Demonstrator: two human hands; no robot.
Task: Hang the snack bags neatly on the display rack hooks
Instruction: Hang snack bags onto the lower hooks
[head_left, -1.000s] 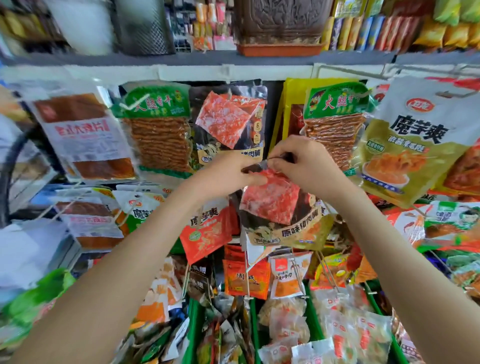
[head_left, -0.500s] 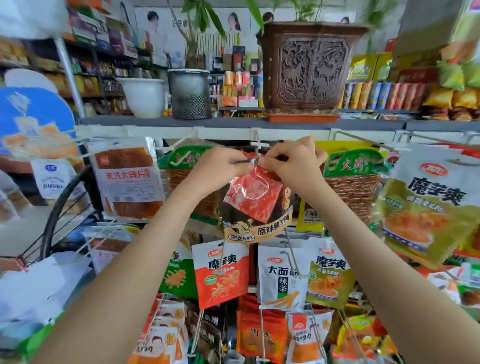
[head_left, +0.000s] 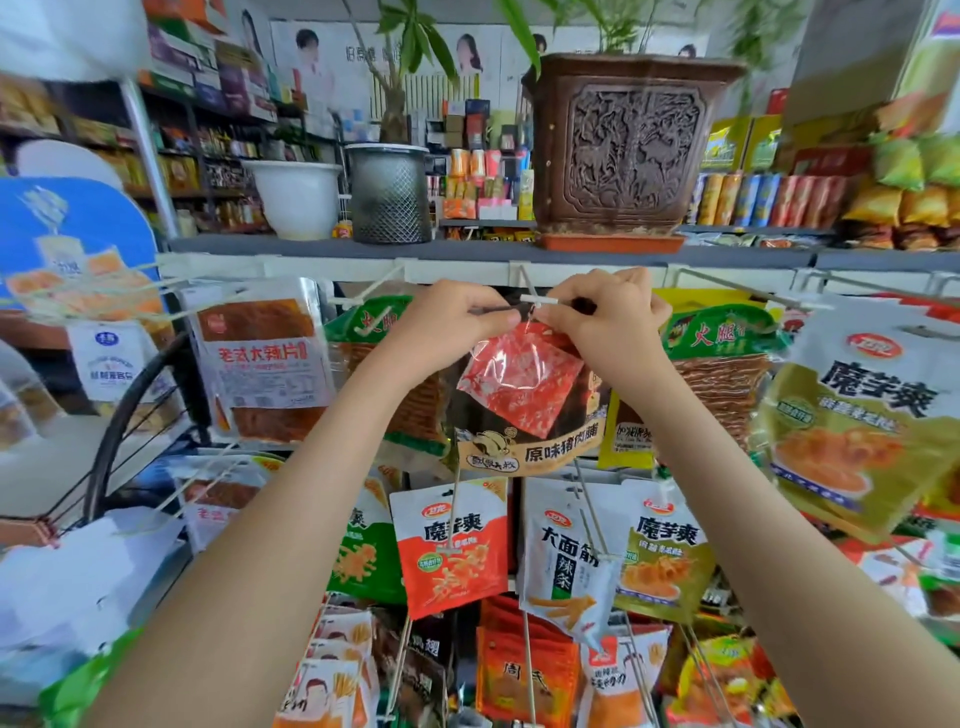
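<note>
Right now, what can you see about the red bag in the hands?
The bag is shiny plastic, dark, with a clear window showing red slices and a tan banner with dark print along the bottom. It hangs a little tilted in the top row, in front of other bags. The left hand and right hand pinch its top edge beside a white-tipped hook. Whether it is on the hook yet is hidden.

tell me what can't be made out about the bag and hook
- Head view: the hang hole of the red snack bag is hidden by the left hand and right hand pinching its top, so whether it is on the hook is unclear.
- Head view: the lowest bags are cut off by the bottom edge.
</note>
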